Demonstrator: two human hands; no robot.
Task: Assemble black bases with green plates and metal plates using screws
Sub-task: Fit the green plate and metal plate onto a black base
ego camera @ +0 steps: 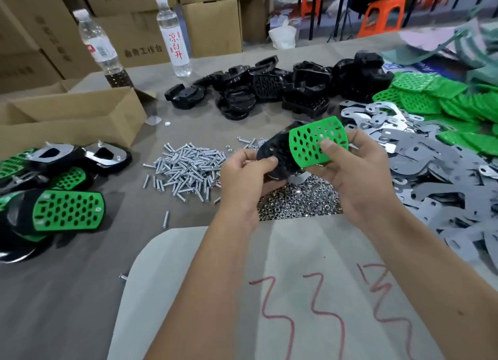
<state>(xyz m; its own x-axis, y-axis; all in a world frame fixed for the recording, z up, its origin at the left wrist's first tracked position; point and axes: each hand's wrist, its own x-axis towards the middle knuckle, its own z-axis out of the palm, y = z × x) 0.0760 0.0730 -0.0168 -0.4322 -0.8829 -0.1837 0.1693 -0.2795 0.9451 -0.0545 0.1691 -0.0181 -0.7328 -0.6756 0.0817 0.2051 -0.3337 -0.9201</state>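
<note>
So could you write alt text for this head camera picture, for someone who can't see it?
Two bare hands hold a perforated green plate against a black base above a grey table; the left hand grips the base, the right hand the plate. Piles of screws, nuts, metal plates and black bases surround them.

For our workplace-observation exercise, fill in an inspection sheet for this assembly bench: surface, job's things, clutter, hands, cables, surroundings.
Surface: grey table; pale sheet with red scribbles at the near edge.
Job's things: black base with green plate laid on it, held over the table; piles of screws, nuts, metal plates, black bases, green plates; finished units at left.
Clutter: two water bottles, open cardboard box.
Hands: left hand grips the base; right hand pinches the plate.
Cables: nothing seen.
Surroundings: stacked cartons, orange stools.
</note>
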